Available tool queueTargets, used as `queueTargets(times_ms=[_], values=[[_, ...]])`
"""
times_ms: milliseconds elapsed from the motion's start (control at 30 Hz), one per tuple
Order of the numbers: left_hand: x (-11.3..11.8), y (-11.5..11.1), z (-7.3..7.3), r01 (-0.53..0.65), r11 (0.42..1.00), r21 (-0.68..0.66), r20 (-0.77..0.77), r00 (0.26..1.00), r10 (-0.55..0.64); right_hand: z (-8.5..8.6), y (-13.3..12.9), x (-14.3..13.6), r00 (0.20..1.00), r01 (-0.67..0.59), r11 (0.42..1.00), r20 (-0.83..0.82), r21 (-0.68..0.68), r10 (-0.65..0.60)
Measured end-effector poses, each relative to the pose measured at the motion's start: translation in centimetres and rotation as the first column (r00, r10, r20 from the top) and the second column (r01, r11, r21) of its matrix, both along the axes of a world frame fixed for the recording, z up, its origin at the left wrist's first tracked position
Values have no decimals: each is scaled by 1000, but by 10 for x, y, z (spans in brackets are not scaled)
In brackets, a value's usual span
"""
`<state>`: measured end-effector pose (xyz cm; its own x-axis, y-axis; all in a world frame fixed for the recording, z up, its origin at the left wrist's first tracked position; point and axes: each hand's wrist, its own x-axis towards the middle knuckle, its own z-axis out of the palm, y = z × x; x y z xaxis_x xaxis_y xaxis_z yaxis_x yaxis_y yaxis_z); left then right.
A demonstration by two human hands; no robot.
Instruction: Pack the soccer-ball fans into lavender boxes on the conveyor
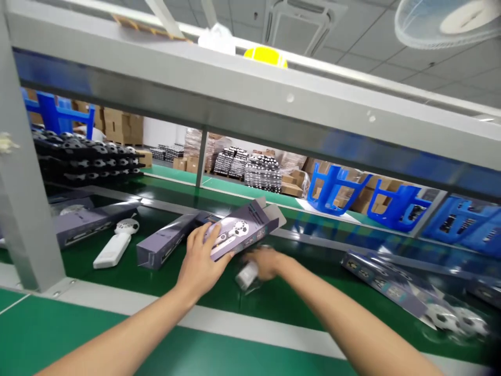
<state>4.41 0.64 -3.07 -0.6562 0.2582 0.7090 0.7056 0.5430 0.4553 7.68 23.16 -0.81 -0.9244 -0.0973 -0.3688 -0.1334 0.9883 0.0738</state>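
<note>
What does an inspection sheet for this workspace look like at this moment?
Surface: green belt with a pale rail along its near edge.
Job's things: open purple box tilted on the belt; small white item, blurred, kind unclear.
Clutter: white handheld fan; closed purple box; another box at left; flat packs at right.
Grips: left hand holds the open box by its near end; right hand on the white item, grip blurred.
Cables: nothing seen.
Surroundings: grey frame beam overhead; blue stools; cartons; stacked black trays.
</note>
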Motion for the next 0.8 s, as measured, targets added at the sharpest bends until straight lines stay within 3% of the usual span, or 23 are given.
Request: queueTargets(times_ms=[133, 233, 300, 367, 433, 533, 600, 633, 700, 800], values=[[4, 10, -1, 73, 985, -156, 47, 997, -67, -12, 85, 51, 949, 271, 947, 118, 174, -293], [8, 14, -2, 151, 934, -323, 84, 988, -130, -10, 130, 88, 933, 315, 931, 123, 182, -339], [12, 16, -2, 188, 887, -421, 102, 982, -160, -1, 146, 106, 930, 345, 915, 54, 212, -363], [16, 17, -1, 219, 852, -476, 104, 976, -193, 7, 146, 120, 924, 379, 888, -59, 259, -377], [22, 18, -1, 283, 817, -502, 122, 959, -257, 9, 131, 130, 929, 371, 885, -120, 282, -351], [33, 18, -3, 450, 714, -536, 212, 891, -403, 0, 95, 144, 980, 161, 969, -150, 188, -133], [38, 15, -6, 508, 675, -536, 267, 860, -435, -8, 88, 153, 974, 37, 997, -225, 66, -21], [40, 14, -8, 511, 674, -534, 281, 859, -429, -10, 95, 159, 967, 54, 999, -250, 1, -52], [42, 13, -10, 476, 694, -540, 288, 879, -379, -11, 132, 175, 938, 248, 965, -227, -88, -262], [40, 16, -13, 402, 737, -543, 273, 915, -298, -4, 213, 211, 763, 605, 790, -211, -98, -611]])
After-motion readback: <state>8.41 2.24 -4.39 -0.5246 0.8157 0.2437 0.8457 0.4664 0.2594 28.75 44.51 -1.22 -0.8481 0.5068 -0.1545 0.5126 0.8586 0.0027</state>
